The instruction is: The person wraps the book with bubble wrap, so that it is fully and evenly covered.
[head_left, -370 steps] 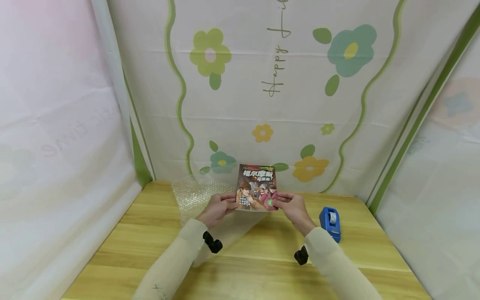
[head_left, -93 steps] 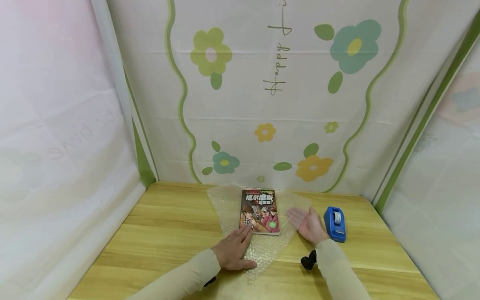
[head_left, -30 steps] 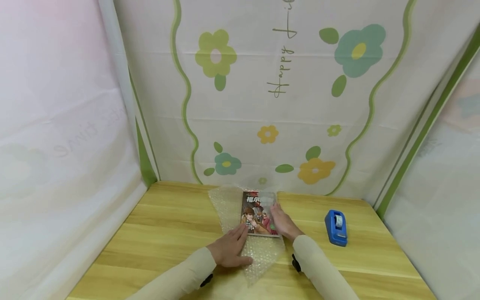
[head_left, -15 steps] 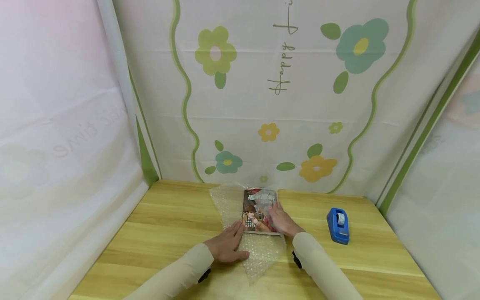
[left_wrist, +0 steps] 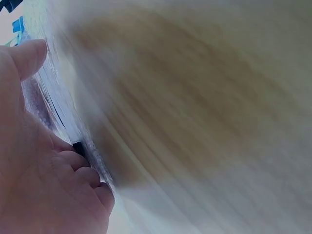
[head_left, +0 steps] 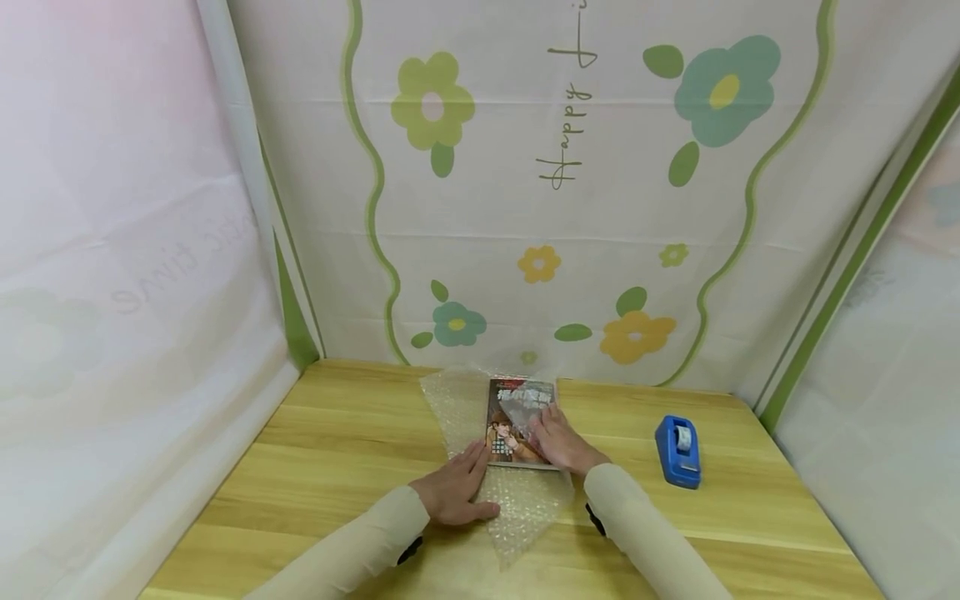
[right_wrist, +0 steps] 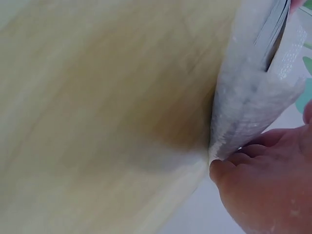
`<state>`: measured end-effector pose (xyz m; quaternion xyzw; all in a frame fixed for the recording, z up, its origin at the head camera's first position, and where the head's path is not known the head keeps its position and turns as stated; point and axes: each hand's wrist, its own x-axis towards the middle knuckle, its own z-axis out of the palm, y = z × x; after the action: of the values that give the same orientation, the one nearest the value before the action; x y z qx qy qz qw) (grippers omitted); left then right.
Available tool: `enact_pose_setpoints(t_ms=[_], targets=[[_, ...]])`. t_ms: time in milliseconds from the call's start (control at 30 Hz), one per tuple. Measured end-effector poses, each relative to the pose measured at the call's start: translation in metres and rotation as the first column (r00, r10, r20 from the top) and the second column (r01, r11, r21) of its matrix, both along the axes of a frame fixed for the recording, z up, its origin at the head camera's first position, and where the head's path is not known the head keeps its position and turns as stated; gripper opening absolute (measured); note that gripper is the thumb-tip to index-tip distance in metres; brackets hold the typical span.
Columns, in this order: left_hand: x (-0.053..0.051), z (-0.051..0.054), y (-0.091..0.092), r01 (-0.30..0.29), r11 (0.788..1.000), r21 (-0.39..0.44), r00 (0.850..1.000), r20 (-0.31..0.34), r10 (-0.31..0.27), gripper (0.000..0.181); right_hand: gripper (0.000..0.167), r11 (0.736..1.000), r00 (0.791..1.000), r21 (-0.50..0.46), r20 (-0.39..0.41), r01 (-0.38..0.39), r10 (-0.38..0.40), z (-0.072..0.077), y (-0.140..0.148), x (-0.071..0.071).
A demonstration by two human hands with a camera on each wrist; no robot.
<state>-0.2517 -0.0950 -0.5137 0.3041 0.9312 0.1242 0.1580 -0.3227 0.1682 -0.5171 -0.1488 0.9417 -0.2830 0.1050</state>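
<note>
A paperback book (head_left: 502,423) with an illustrated cover lies flat on a sheet of clear bubble wrap (head_left: 525,512). The wrap's right side is folded over the book's upper right, where the title shows blurred through it. My right hand (head_left: 564,444) rests on this fold with extended fingers. At the book's lower left edge, my left hand (head_left: 452,490) lies flat, its fingers touching the book and wrap. In the right wrist view, wrap (right_wrist: 248,107) curves around the book's pages (right_wrist: 273,36). The left wrist view shows my left hand (left_wrist: 44,170) beside the book's edge.
A blue tape dispenser (head_left: 677,454) with a roll of tape stands to the right on the wooden table (head_left: 330,467). Flower-printed cloth (head_left: 480,192) hangs close behind the table, with more cloth on both sides.
The book, earlier held up in both hands, now lies on the wrap. My right hand has folded the wrap's right side over it. The left hand has shifted slightly left, off the cover.
</note>
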Motion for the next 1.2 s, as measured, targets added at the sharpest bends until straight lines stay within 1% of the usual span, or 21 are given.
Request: enact_pose_setpoints(t_ms=[167, 400, 533, 667, 900, 1067, 1200], targets=[[0.0, 0.0, -0.001, 0.001, 1.0, 0.008, 1.0, 0.007, -0.001, 0.1, 0.073, 0.998, 0.999, 0.064, 0.036, 0.013, -0.016, 0.002, 0.003, 0.003], [0.0, 0.0, -0.003, 0.008, 1.0, 0.025, 1.0, 0.012, -0.008, 0.101, 0.074, 0.997, 0.998, 0.07, 0.059, -0.011, 0.007, 0.004, 0.006, 0.006], [0.0, 0.001, -0.003, 0.012, 1.0, 0.023, 1.0, 0.012, -0.012, 0.1, 0.073, 0.997, 0.998, 0.074, 0.052, -0.029, 0.026, 0.003, 0.006, 0.004], [-0.001, 0.002, -0.003, 0.014, 1.0, 0.019, 1.0, 0.006, -0.014, 0.099, 0.071, 0.994, 0.998, 0.1, 0.037, -0.053, 0.05, 0.001, 0.005, 0.003], [-0.003, 0.001, -0.003, 0.013, 1.0, 0.019, 1.0, 0.004, -0.013, 0.1, 0.07, 0.986, 0.997, 0.147, 0.016, -0.08, 0.079, 0.002, 0.001, 0.007], [-0.005, 0.001, -0.003, 0.016, 1.0, 0.018, 1.0, 0.015, -0.016, 0.098, 0.071, 0.974, 0.998, 0.218, 0.023, -0.067, 0.064, 0.002, -0.005, 0.011], [-0.007, 0.002, -0.004, 0.013, 1.0, 0.019, 1.0, 0.028, -0.014, 0.096, 0.073, 0.952, 0.998, 0.299, 0.004, -0.062, 0.064, -0.001, -0.009, 0.012]])
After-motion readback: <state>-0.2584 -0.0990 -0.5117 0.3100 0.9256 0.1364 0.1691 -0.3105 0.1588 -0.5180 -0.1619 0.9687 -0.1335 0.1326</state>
